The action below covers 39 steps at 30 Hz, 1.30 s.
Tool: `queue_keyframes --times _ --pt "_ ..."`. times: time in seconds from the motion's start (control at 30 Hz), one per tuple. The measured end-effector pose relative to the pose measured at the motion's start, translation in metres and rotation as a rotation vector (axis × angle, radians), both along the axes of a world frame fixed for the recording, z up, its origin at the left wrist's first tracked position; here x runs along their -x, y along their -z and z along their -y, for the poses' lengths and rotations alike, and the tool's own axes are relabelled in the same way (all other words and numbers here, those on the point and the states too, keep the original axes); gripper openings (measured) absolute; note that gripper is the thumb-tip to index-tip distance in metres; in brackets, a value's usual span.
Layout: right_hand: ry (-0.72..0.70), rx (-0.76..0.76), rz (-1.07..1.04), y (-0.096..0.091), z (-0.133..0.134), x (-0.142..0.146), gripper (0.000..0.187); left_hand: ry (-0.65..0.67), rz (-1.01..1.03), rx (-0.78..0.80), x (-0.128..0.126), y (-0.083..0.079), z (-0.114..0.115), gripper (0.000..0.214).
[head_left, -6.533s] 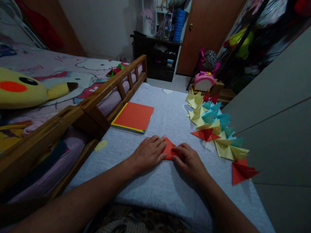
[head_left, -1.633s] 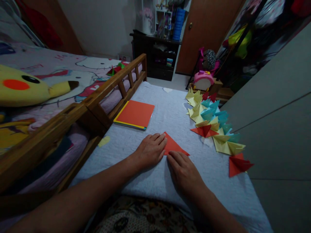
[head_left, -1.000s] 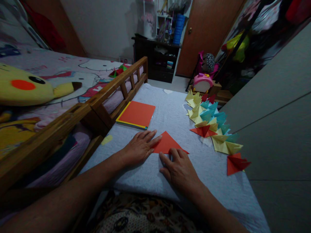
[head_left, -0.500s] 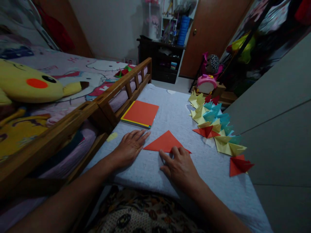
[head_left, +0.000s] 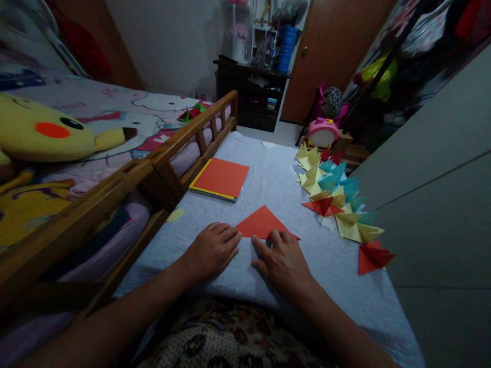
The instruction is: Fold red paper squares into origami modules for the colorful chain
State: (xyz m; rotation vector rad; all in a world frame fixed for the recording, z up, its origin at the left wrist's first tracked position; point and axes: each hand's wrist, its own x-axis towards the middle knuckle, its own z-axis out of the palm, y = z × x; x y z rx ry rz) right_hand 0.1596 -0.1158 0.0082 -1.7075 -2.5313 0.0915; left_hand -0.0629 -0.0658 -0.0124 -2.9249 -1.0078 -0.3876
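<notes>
Left hand lay fingers together, right hand rested fingers spread, red paper triangle lay at both hands' fingertips, paper stack sat beyond the left fingers

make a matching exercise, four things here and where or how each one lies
1. red paper triangle
2. plush toy
3. paper stack
4. folded paper shapes

A. beyond the wooden rail
B. clustered on the right of the cloth
C. at fingertips of the left hand and right hand
D. yellow edge under orange-red top

Pairs: 1-C, 2-A, 3-D, 4-B
</notes>
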Motion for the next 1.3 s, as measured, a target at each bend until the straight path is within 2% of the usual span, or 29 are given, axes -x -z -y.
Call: queue_keyframes --times 0.2,0.47,0.67,0.9,1.0,1.17,1.23,1.3 --pt "0.034 0.005 -0.026 0.002 0.009 -0.022 0.046 -0.055 0.008 -0.047 0.009 -0.004 0.005 0.017" --pt "0.107 -0.078 -0.005 0.01 0.024 -0.058 0.044 -0.122 0.0 -0.094 0.015 0.002 0.012 0.018" --pt "0.161 -0.147 0.031 0.016 0.035 -0.078 0.041 -0.105 0.047 -0.136 0.015 0.007 0.011 0.016" --pt "0.191 -0.161 0.053 0.018 0.042 -0.091 0.039 -0.105 0.07 -0.181 0.017 0.009 0.011 0.018" --pt "0.192 -0.164 0.039 0.015 0.04 -0.095 0.037 -0.107 0.104 -0.166 0.019 0.008 0.01 0.018" --pt "0.19 -0.114 -0.048 0.002 0.022 -0.098 0.015 -0.169 0.172 -0.073 0.018 0.008 0.004 0.018" --pt "0.168 -0.09 -0.122 -0.003 0.011 -0.092 0.018 -0.214 0.179 -0.042 0.013 0.008 -0.001 0.026" --pt "0.141 -0.051 -0.181 -0.005 0.001 -0.081 0.033 -0.253 0.173 0.011 0.006 0.008 -0.007 0.038"
